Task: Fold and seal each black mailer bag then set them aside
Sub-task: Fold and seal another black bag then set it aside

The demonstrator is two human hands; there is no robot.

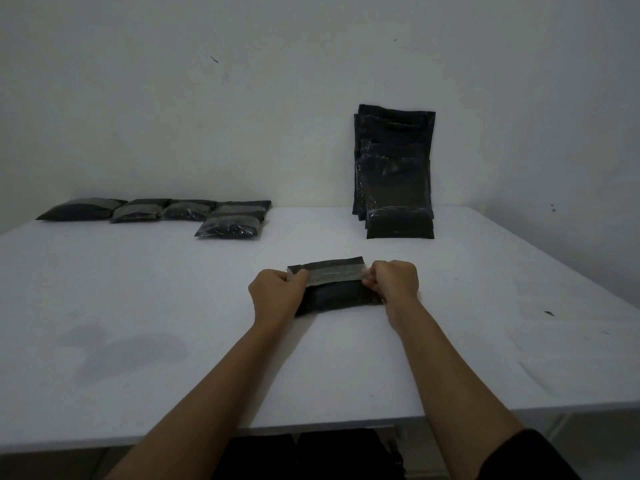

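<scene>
White table (138, 306), dim room. One black mailer bag (337, 296) lies flat near the middle of the table, straight ahead of the person, long side running left to right. Its flap (329, 273) carries a pale, shiny strip, likely the adhesive band, and sits at the far edge of the bag, apparently being turned over the body for sealing.

Left hand (277, 294) at the bag's left end, right hand (394, 282) at its right end. Both hands are knuckles-up, wrists low to the table, forearms stretched forward and roughly parallel. Fingers of each hand are curled and pinch a corner of the flap; a grip at both ends would keep the fold straight and the strip from wrinkling. Whether the liner is off the adhesive, cannot tell.

Far left, by the wall (277, 98): a row of folded bags (194, 213), plump and lying flat, one set in front of the others. Presumably the finished lot, kept well apart from the work spot.

Far right: a stack of unfolded bags (394, 174) leaning upright against the wall, bottom edges on the table. Probably the supply, within reach of the right hand.

Judged progress: several done, a good number left.
</scene>
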